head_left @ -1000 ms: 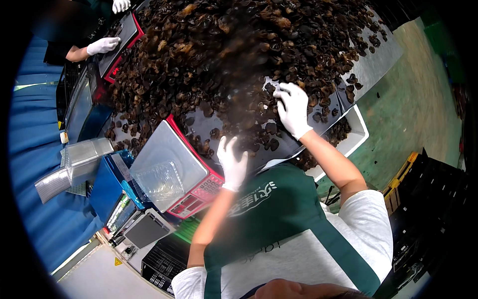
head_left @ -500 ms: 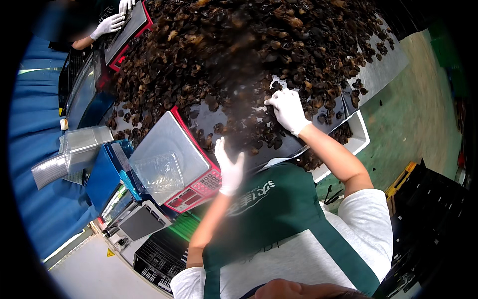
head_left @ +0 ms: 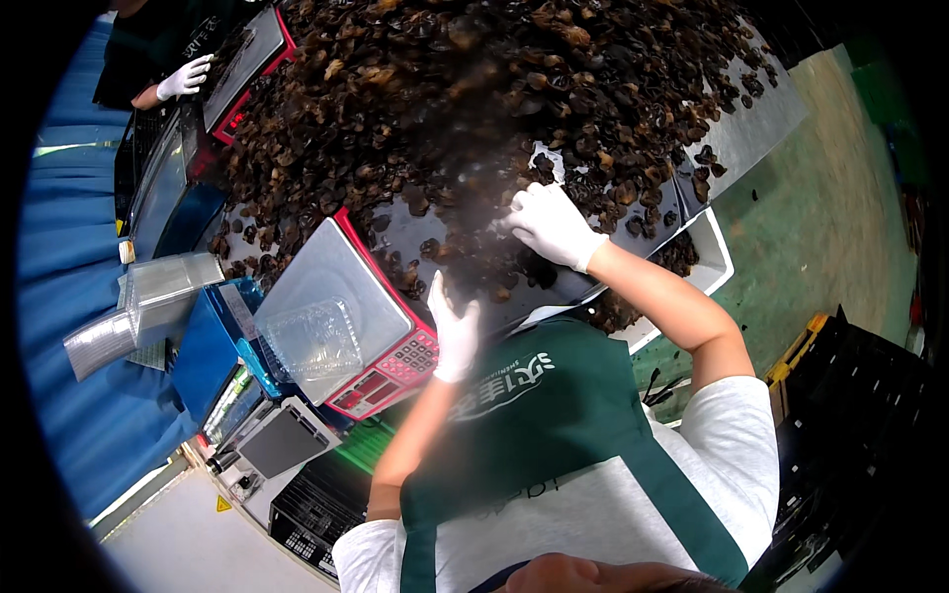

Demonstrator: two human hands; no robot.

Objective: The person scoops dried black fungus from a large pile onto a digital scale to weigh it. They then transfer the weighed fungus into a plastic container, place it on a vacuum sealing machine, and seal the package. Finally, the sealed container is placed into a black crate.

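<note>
While two scales [head_left: 306,272] [head_left: 247,69] border dark heap [head_left: 395,109], left fingers [head_left: 439,295] parted; right fingers [head_left: 532,206] curled, grip unclear.

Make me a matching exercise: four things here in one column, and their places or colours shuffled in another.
Things:
1. left hand
2. clear plastic tray
3. apron
4. right hand

Places or colours:
A. dark green
B. reaching over the dark pieces
C. beside the nearer scale's keypad
D. on the nearer scale's plate

Pairs: 1-C, 2-D, 3-A, 4-B
</note>
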